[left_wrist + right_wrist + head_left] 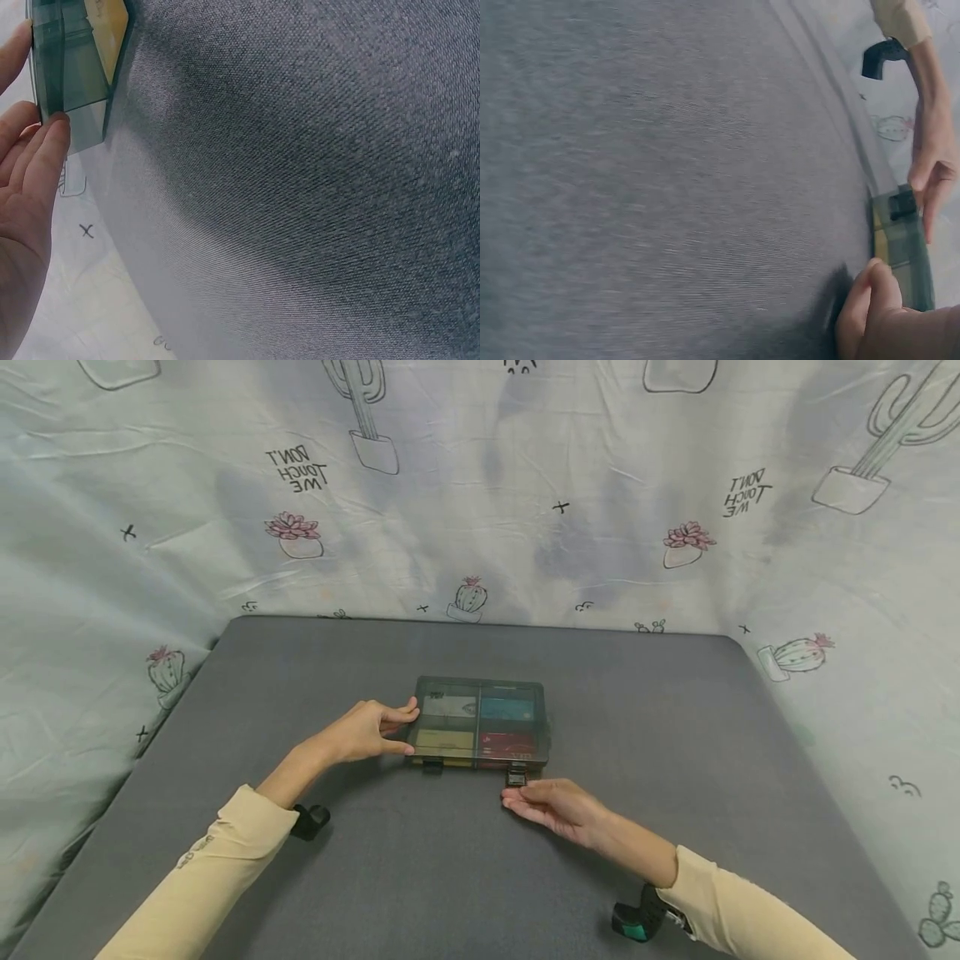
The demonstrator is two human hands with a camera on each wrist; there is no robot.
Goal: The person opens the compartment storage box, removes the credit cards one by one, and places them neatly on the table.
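Note:
A translucent dark green plastic storage box with its lid down lies on the grey table. Through the lid show four compartments holding flat white, blue, yellow and red pieces. My left hand grips the box's left end, thumb at the front corner and fingers farther back; the left wrist view shows those fingers against the end wall. At the front right, my right hand has thumb and fingertips on a latch, which stands out from the edge. The other latch is at the front left.
The grey table reaches out around the box on all sides. Behind it and at both sides hangs a pale cloth printed with cacti. Black wrist devices are strapped at both cuffs.

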